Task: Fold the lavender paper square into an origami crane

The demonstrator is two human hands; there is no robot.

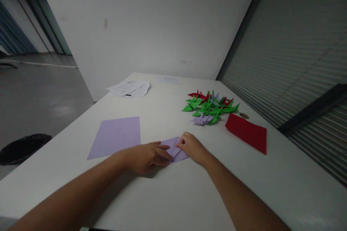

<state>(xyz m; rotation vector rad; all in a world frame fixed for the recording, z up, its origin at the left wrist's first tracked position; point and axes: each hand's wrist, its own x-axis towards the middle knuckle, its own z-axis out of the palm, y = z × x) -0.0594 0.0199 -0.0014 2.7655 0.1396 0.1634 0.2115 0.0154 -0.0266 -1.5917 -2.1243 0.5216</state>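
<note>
A partly folded piece of lavender origami paper (175, 152) lies on the white table in front of me, with creases and layered flaps showing. My left hand (150, 157) rests on its left side, fingers spread and pressing it down. At the upper right edge, my right hand (192, 146) has its thumb and bent fingers closed on a flap. The palm side of each hand is hidden. Just to the left lies a flat lavender sheet (118, 135), unfolded.
A pile of green, red and lavender paper cranes (208, 106) sits beyond my right hand. Near it are a red paper stack (246, 132) and a small round brownish object (244, 116). Printed papers (130, 88) lie at the back left. A black-lined bin (23, 148) stands beside the table (168, 202).
</note>
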